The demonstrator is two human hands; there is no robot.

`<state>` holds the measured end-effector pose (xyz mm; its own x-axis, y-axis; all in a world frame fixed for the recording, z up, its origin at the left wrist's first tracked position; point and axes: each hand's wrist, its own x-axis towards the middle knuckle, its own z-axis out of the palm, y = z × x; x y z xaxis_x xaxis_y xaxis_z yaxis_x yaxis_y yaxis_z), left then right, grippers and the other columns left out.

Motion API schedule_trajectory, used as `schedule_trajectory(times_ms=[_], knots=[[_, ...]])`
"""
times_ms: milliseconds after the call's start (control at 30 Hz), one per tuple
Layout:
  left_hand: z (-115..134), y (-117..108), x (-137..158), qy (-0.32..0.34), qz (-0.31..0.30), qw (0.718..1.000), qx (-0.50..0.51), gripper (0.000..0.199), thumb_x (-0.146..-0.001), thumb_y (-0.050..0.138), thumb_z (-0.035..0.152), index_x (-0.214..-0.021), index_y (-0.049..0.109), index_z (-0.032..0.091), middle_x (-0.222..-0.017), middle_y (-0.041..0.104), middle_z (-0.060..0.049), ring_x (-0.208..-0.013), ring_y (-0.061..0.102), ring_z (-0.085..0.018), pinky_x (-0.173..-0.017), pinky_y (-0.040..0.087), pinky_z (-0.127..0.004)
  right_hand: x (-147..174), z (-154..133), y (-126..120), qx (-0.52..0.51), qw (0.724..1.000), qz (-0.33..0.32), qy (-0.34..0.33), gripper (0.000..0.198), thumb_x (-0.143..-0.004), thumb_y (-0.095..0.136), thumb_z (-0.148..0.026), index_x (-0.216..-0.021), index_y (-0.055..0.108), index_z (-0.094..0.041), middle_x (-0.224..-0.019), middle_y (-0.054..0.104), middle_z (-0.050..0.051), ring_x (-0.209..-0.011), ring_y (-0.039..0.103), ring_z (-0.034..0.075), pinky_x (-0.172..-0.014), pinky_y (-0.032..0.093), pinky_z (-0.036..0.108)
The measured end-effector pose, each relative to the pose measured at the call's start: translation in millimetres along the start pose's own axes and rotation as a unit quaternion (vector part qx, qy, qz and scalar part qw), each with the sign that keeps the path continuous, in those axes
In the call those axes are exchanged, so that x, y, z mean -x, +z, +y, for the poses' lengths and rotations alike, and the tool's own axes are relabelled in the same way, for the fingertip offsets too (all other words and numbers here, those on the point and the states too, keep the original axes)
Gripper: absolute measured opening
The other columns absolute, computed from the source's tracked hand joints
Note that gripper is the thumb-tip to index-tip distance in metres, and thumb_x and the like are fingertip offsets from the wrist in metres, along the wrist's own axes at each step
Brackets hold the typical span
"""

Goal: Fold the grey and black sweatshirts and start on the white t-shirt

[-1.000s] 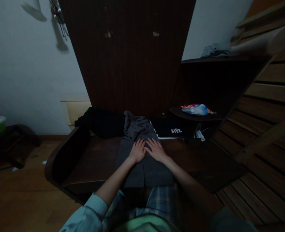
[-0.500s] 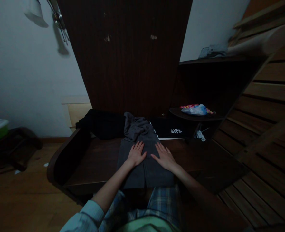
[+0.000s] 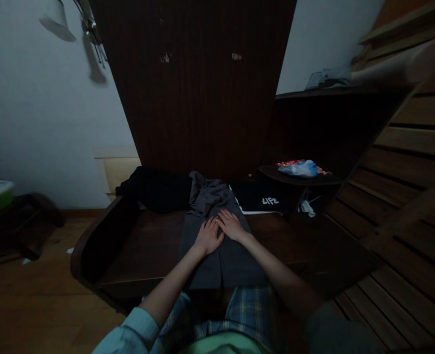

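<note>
A pair of dark grey trousers (image 3: 235,268) lies on the brown wooden bench (image 3: 147,246), legs toward me and the upper part bunched at the back. Flat on the cloth rests my left hand (image 3: 209,237), fingers stretched out. My right hand (image 3: 232,226) lies on the trousers just beside it, fingers out, its tips close to or touching the left fingers. Neither hand grips the fabric.
Black clothing (image 3: 158,189) is heaped at the bench's back left. Right of the trousers lies a folded black garment (image 3: 256,194) with white lettering. A plastic bag (image 3: 300,168) sits on the small shelf. Wooden slats (image 3: 416,191) stand at right.
My right hand has slid left across the trousers, from their right side to beside my left hand. The left hand has stayed in place.
</note>
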<state>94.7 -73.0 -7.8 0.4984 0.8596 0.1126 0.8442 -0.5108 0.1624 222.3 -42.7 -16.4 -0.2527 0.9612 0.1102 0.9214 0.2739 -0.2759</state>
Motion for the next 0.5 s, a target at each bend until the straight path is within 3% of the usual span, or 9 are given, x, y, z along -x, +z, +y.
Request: schedule_trajectory(times_ms=[133, 300, 400, 500], knots=[[0, -1, 0, 0.000, -0.001, 1.000, 0.007, 0.056, -0.084, 0.031, 0.039, -0.130, 0.032, 0.006, -0.138, 0.031, -0.013, -0.129, 0.021, -0.023, -0.104, 0.019, -0.043, -24, 5, -8, 0.019, 1.000, -0.022, 0.007, 0.050, -0.089, 0.020, -0.041, -0.130, 0.035, -0.017, -0.140, 0.028, 0.006, -0.130, 0.018, 0.020, -0.103, 0.016, 0.038], [0, 0, -1, 0.007, 0.013, 1.000, 0.025, 0.053, -0.084, 0.033, 0.039, -0.128, 0.035, 0.009, -0.137, 0.034, -0.012, -0.128, 0.023, -0.024, -0.104, 0.020, -0.044, -46, 0, -11, 0.027, 0.999, -0.021, 0.036, 0.051, -0.089, 0.026, -0.039, -0.130, 0.035, -0.011, -0.138, 0.031, 0.010, -0.129, 0.019, 0.023, -0.103, 0.016, 0.041], [-3, -4, 1, 0.027, 0.023, 0.998, 0.052, 0.050, -0.085, 0.035, 0.038, -0.127, 0.037, 0.011, -0.136, 0.037, -0.011, -0.127, 0.026, -0.023, -0.104, 0.021, -0.043, -38, 0, -11, 0.001, 1.000, 0.012, 0.013, 0.044, -0.089, 0.029, -0.032, -0.127, 0.040, -0.012, -0.136, 0.035, 0.010, -0.128, 0.024, 0.021, -0.103, 0.019, 0.039], [-12, -15, 21, 0.062, 0.023, 0.993, 0.099, 0.045, -0.086, 0.035, 0.036, -0.125, 0.039, 0.015, -0.135, 0.038, -0.010, -0.125, 0.031, -0.018, -0.103, 0.026, -0.036, -5, 7, -15, -0.067, 0.996, 0.042, -0.040, 0.039, -0.087, 0.032, -0.027, -0.121, 0.048, -0.014, -0.133, 0.040, 0.009, -0.124, 0.032, 0.016, -0.102, 0.026, 0.034]])
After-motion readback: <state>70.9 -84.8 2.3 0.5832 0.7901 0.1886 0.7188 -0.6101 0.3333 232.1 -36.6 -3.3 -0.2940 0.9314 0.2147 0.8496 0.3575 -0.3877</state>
